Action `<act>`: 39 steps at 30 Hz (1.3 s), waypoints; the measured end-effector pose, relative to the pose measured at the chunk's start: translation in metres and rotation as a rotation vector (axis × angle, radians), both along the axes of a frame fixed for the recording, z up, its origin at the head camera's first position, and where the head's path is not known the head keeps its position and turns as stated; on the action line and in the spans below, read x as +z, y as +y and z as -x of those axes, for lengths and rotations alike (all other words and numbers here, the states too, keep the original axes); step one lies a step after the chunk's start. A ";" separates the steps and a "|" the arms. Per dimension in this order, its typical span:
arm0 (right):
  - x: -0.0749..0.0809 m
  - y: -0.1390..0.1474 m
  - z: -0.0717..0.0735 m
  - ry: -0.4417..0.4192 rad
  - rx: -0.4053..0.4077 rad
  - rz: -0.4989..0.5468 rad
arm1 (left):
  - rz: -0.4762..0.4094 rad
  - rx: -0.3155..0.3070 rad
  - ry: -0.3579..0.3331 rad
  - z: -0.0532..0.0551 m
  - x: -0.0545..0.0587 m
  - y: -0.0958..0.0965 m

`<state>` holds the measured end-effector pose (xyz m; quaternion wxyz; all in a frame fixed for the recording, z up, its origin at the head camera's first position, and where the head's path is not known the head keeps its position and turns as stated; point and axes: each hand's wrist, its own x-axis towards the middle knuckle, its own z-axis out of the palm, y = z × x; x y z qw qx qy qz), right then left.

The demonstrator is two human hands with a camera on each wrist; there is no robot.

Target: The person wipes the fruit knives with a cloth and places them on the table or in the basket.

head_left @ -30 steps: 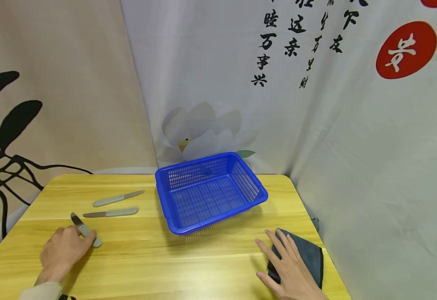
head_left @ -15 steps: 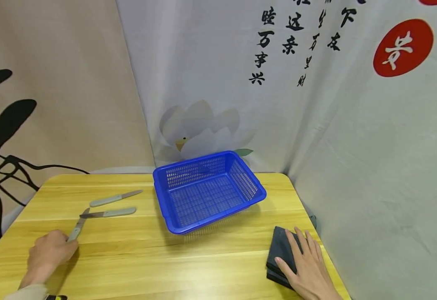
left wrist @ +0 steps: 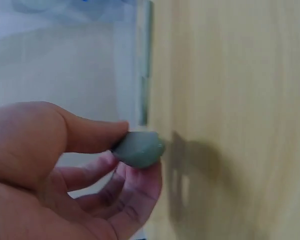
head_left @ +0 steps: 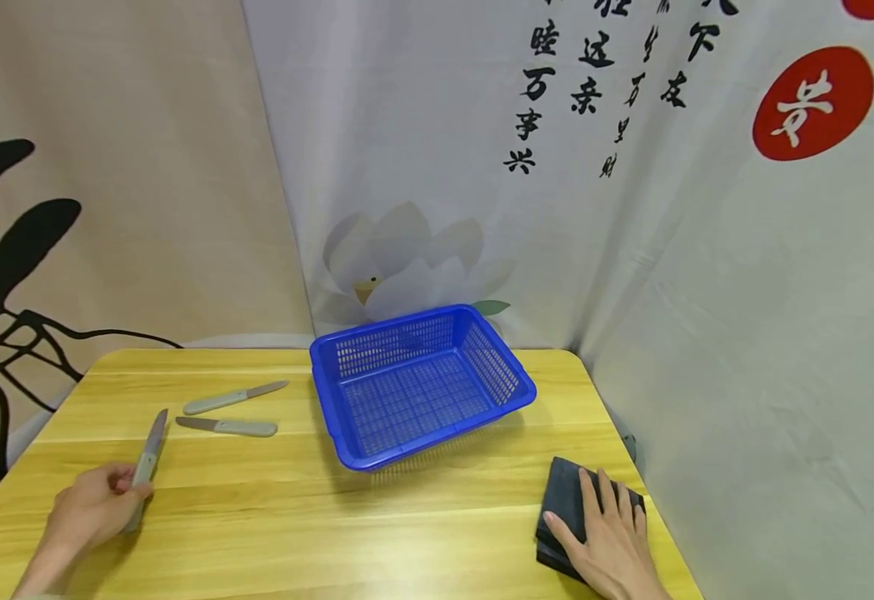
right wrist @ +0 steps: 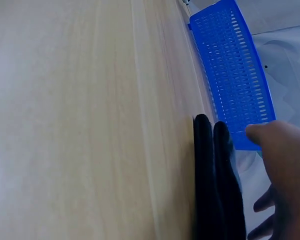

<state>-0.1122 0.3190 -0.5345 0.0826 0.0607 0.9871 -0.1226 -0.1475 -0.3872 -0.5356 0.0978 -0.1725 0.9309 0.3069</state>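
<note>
My left hand [head_left: 92, 507] pinches a small knife [head_left: 146, 467] by its grey-green handle, the blade pointing away from me. Seen in the left wrist view, the handle's end [left wrist: 141, 149] sits between thumb and fingertips, above the wood. Two similar knives lie just beyond that hand: a farther knife [head_left: 234, 397] with its blade to the right, and a nearer knife [head_left: 228, 427] with its blade to the left. At the right, my right hand [head_left: 616, 537] lies over a folded dark grey cloth [head_left: 562, 496] with its fingers spread. Part of the cloth is hidden under it.
A blue plastic basket [head_left: 422, 400] with slotted sides stands at the back middle of the wooden table [head_left: 347, 533]. Nothing shows inside it. A printed curtain [head_left: 422, 150] hangs behind the table and along its right side.
My left hand has drawn the knife left and toward me, turning its blade away. The nearer lying knife has shifted slightly. My right hand has moved right and settled farther over the cloth.
</note>
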 end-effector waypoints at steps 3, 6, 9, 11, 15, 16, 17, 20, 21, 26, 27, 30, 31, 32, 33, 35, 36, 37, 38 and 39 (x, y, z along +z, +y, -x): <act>-0.006 0.001 0.003 -0.055 -0.037 -0.009 | -0.037 0.031 0.051 -0.003 0.011 0.012; -0.011 0.003 0.004 -0.089 -0.055 -0.034 | -0.090 0.021 0.117 -0.007 0.026 0.029; -0.012 0.005 0.005 -0.094 -0.051 -0.056 | -0.165 -0.007 0.182 -0.010 0.040 0.048; -0.011 0.007 0.006 -0.088 -0.043 -0.063 | -0.202 -0.024 0.220 -0.013 0.047 0.064; -0.006 0.008 0.008 -0.080 -0.029 -0.064 | -0.279 -0.043 0.248 -0.018 0.058 0.097; -0.005 0.008 0.008 -0.077 -0.026 -0.067 | -0.299 -0.050 0.247 -0.019 0.060 0.105; -0.005 0.008 0.007 -0.073 -0.023 -0.070 | -0.319 -0.055 0.247 -0.021 0.062 0.113; -0.004 0.009 0.006 -0.040 -0.009 -0.079 | -0.392 -0.082 0.255 -0.026 0.068 0.138; -0.003 0.009 0.005 -0.023 0.002 -0.085 | -0.414 -0.091 0.260 -0.028 0.070 0.146; -0.003 0.003 0.002 0.071 0.092 -0.084 | -0.536 -0.116 0.308 -0.036 0.077 0.181; -0.003 0.001 0.002 0.082 0.107 -0.075 | -0.561 -0.119 0.318 -0.037 0.078 0.187; -0.002 -0.005 0.002 0.114 0.136 -0.044 | -0.628 -0.132 0.361 -0.040 0.081 0.205; -0.001 -0.007 0.002 0.129 0.146 -0.030 | -0.647 -0.141 0.372 -0.041 0.082 0.211; 0.001 -0.009 0.001 0.148 0.155 -0.018 | -0.665 -0.148 0.382 -0.042 0.083 0.216; 0.004 -0.012 0.001 0.172 0.174 0.002 | -0.677 -0.161 0.386 -0.042 0.083 0.221; 0.010 -0.020 -0.001 0.239 0.222 0.036 | -0.696 -0.177 0.383 -0.043 0.083 0.230; 0.014 -0.026 -0.003 0.289 0.254 0.057 | -0.706 -0.184 0.377 -0.043 0.083 0.235; 0.018 -0.032 -0.005 0.351 0.294 0.080 | -0.715 -0.191 0.370 -0.043 0.083 0.239; 0.024 -0.040 -0.006 0.415 0.343 0.102 | -0.724 -0.197 0.363 -0.043 0.082 0.243; 0.029 -0.049 -0.007 0.486 0.401 0.126 | -0.732 -0.206 0.361 -0.043 0.082 0.247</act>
